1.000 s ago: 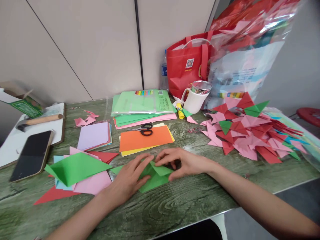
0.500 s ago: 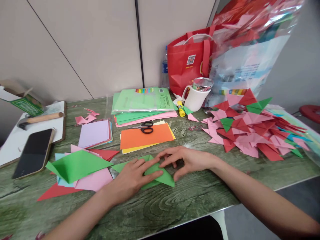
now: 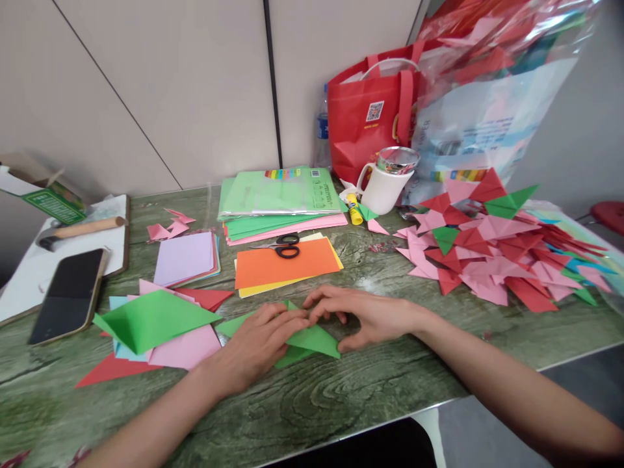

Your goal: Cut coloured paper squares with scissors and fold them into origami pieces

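Note:
A folded green paper (image 3: 312, 341) lies on the green wood-grain table (image 3: 341, 403) in front of me. My left hand (image 3: 256, 344) lies flat on its left part, fingers stretched out and pressing down. My right hand (image 3: 361, 315) rests at the paper's upper right edge, its fingertips bent and pressing on the fold beside the left hand's fingertips. Both hands touch the same piece.
A loose green triangle (image 3: 151, 318) tops pink, blue and red sheets at left. Orange and yellow sheets (image 3: 285, 266) with scissors (image 3: 285, 246) lie behind. A heap of folded pink, red and green pieces (image 3: 492, 257) is at right. A phone (image 3: 68, 294), mug (image 3: 385, 185) and red bag (image 3: 370, 114) stand farther back.
The raised green flap has been folded down flat. My left hand's fingers slid along the paper toward the right hand, and the piece now lies as a flat triangle.

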`<state>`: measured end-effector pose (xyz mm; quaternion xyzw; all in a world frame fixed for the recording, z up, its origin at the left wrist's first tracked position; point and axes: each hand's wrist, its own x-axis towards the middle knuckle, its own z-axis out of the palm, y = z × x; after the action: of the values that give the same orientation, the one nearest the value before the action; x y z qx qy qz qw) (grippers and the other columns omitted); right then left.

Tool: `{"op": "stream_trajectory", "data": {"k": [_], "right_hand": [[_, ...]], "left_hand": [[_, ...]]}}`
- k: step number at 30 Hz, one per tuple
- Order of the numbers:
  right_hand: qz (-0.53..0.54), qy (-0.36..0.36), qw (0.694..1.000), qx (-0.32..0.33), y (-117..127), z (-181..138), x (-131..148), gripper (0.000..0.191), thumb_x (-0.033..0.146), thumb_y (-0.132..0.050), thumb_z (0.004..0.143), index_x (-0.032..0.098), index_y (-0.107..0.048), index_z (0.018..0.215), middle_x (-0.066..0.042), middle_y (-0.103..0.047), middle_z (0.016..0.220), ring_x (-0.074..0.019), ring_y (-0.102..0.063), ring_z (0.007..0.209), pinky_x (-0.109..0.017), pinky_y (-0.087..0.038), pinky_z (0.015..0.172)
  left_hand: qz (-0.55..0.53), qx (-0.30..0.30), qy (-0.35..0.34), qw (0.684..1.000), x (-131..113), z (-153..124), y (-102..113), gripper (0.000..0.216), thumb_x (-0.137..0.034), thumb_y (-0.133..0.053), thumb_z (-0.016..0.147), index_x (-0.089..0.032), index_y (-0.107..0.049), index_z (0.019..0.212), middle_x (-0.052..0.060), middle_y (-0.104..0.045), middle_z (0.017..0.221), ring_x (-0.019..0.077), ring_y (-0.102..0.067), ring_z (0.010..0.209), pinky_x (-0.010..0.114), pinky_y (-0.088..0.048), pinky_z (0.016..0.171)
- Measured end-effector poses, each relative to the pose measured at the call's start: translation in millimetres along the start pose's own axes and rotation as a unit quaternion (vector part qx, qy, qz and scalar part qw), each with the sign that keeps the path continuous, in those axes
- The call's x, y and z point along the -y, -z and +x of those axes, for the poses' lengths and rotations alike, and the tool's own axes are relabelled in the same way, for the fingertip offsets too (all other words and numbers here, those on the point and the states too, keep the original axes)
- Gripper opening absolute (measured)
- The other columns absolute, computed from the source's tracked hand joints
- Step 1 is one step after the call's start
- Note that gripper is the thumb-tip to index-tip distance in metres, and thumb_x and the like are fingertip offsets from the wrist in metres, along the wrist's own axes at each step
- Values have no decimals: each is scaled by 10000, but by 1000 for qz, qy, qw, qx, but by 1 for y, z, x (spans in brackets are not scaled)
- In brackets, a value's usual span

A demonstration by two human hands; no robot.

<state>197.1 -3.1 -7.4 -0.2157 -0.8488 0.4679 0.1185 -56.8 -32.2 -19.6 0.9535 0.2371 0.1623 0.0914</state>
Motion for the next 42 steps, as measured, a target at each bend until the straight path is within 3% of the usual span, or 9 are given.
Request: {"op": "stream_trajectory", "data": {"k": [3, 7, 15, 19, 23, 27, 34, 42], "right_hand": [[23, -2, 1000, 1, 2, 0, 0, 385, 199, -648, 777, 235, -531, 1143, -60, -431, 1238, -123, -483, 869, -236, -436, 697], [-12, -21, 999, -35, -1, 1, 2, 443, 275, -762, 665, 199, -526, 1032, -46, -490, 1093, -119, -452, 789, -228, -411, 659], [-11, -2, 1000, 6, 4, -1, -1, 385, 15, -625, 682, 188, -577, 1022, -41, -488, 1124, -98, -485, 791, -228, -442, 700], [23, -4, 999, 25, 10, -2, -5, 278, 119, -629, 778, 189, -629, 1046, -53, -509, 1125, -88, -521, 765, -219, -465, 677], [32, -8, 999, 25, 13, -3, -8, 222, 265, -646, 807, 193, -671, 1015, -58, -545, 1080, -99, -558, 768, -223, -472, 665], [1, 5, 1000, 3, 12, -2, -9, 162, 268, -619, 831, 183, -701, 943, -64, -582, 1023, -137, -566, 851, -246, -460, 695], [2, -10, 1000, -8, 9, -1, -10, 257, 295, -634, 817, 196, -674, 1051, -59, -575, 1008, -125, -562, 810, -216, -450, 624], [10, -2, 1000, -12, 8, 0, -14, 267, 312, -657, 798, 208, -680, 1042, -49, -587, 995, -108, -545, 756, -202, -419, 574]], "left_hand": [[8, 11, -20, 1000, 0, 1, 3, 317, -88, -359, 895, -173, -514, 1158, 72, -592, 1197, 203, -484, 1048, 332, -440, 866], [37, 32, -56, 997, 0, 1, 5, 301, -96, -373, 894, -185, -572, 1100, 67, -572, 1245, 224, -484, 1033, 347, -459, 812], [20, 48, -70, 996, 3, 2, 4, 453, -19, -370, 856, -236, -522, 1224, 44, -548, 1286, 242, -385, 1250, 470, -364, 987], [1, 55, -84, 995, 5, 4, 4, 395, -40, -368, 871, -205, -558, 1175, 81, -525, 1311, 229, -418, 1252, 480, -373, 1007], [-39, 58, -93, 993, 5, 4, 3, 415, 4, -355, 852, -165, -536, 1185, 91, -498, 1338, 211, -324, 1324, 494, -330, 1055], [-79, 56, -92, 991, 5, 4, 3, 401, -9, -363, 869, -133, -505, 1223, 111, -502, 1329, 204, -277, 1342, 478, -329, 1064], [-116, 76, -91, 986, 4, 7, 7, 453, 0, -360, 848, -171, -503, 1243, 105, -469, 1351, 195, -269, 1340, 487, -312, 1063], [-105, 80, -102, 986, 6, 6, 7, 498, 46, -342, 808, -153, -510, 1232, 104, -438, 1376, 200, -214, 1359, 520, -276, 1072]]}}
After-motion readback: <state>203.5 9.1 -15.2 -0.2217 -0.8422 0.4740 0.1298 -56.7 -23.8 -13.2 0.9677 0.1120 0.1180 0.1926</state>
